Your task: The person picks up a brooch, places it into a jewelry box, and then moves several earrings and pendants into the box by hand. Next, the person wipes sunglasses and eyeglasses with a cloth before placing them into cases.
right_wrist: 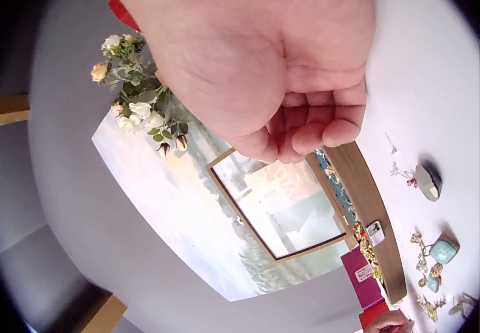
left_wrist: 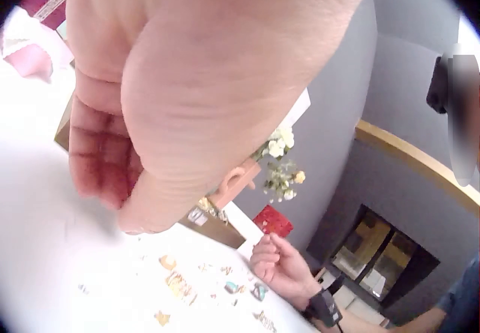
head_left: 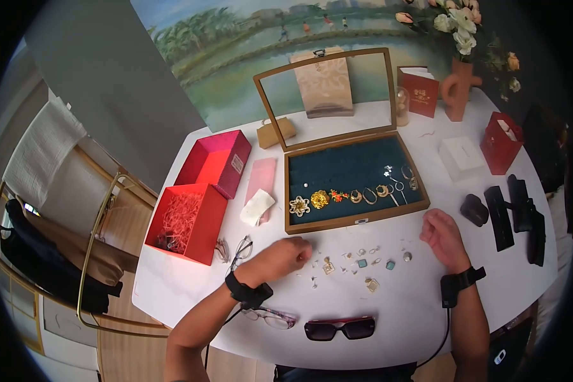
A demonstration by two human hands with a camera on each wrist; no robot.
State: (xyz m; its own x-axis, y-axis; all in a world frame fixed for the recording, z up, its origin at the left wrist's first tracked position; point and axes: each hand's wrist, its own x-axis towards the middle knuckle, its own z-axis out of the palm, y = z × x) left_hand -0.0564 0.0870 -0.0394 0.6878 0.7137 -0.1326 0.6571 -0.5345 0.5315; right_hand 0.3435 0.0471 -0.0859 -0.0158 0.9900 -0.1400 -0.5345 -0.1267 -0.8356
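Observation:
My left hand [head_left: 280,260] hovers or rests by the left side of the loose jewelry, its fingers loosely curled; nothing shows between thumb and fingers [left_wrist: 97,160]. To the right of the pieces, my right hand [head_left: 444,239] lies with its palm turned inward and fingers loosely bent, holding nothing [right_wrist: 300,123]. Small earrings and pendants lie between the hands, among them a teal square piece [head_left: 362,263] and a gold-framed pendant [head_left: 372,284]. Behind them stands a wooden jewelry case [head_left: 325,225], its glass lid raised, with a row of brooches and earrings on dark green lining.
Left are an open red box [head_left: 200,219] with shredded paper, a magenta box [head_left: 235,156] and a pink cloth [head_left: 261,178]. Sunglasses [head_left: 340,328] and eyeglasses [head_left: 277,319] lie in front. On the right are a white box [head_left: 461,159], dark cases [head_left: 500,219] and a red bag [head_left: 502,146].

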